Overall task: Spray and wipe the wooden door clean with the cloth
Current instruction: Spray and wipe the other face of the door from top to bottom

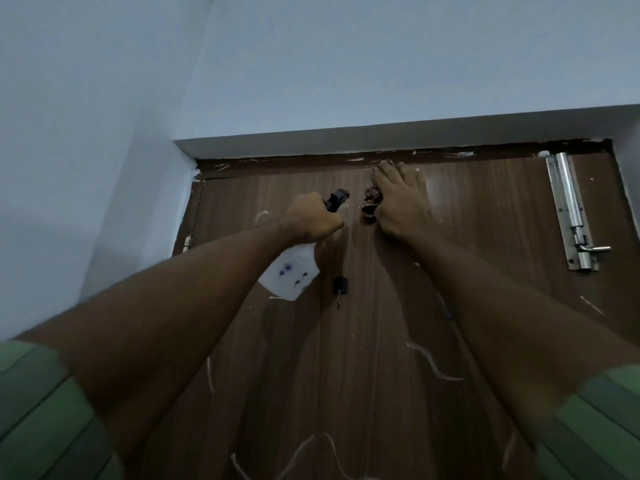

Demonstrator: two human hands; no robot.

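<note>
Cloth (371, 201) pressed flat under right hand (401, 202) against wooden door (485, 237). Spray bottle (290, 271) gripped by left hand (311, 220), just beside.

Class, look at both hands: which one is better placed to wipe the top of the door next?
The right hand: it presses the cloth flat on the door near its top edge. The left hand grips the spray bottle.

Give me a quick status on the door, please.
Left hand grips sprayer. Right hand presses cloth flat on door, near top. Bolt clear, far right.
</note>
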